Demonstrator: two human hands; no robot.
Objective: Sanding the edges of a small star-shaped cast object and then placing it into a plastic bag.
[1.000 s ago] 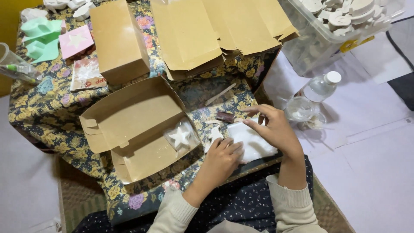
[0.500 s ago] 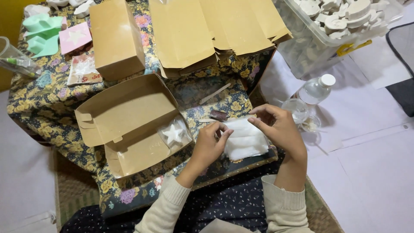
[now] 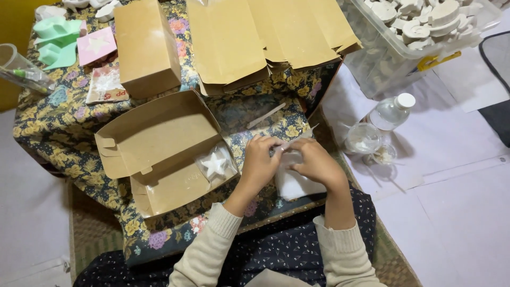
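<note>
My left hand (image 3: 260, 162) and my right hand (image 3: 317, 165) meet over the front of the floral-clothed table (image 3: 58, 127). Their fingertips pinch a small clear-wrapped white piece (image 3: 289, 154) between them; its shape is mostly hidden by my fingers. Under my hands lies a white pad (image 3: 295, 186). To the left, an open brown cardboard box (image 3: 159, 141) holds a white star in a clear bag (image 3: 215, 165).
A closed brown box (image 3: 146, 48) and flat folded boxes (image 3: 265, 37) lie behind. A clear bin of white cast shapes (image 3: 419, 32), a bottle (image 3: 390, 111) and a clear cup (image 3: 363, 139) stand at the right. Green moulds (image 3: 53, 40) and a pink card (image 3: 95, 45) lie far left.
My left hand lifted off the white pad and came up to meet my right hand; both now pinch the small wrapped piece. The view shifted slightly.
</note>
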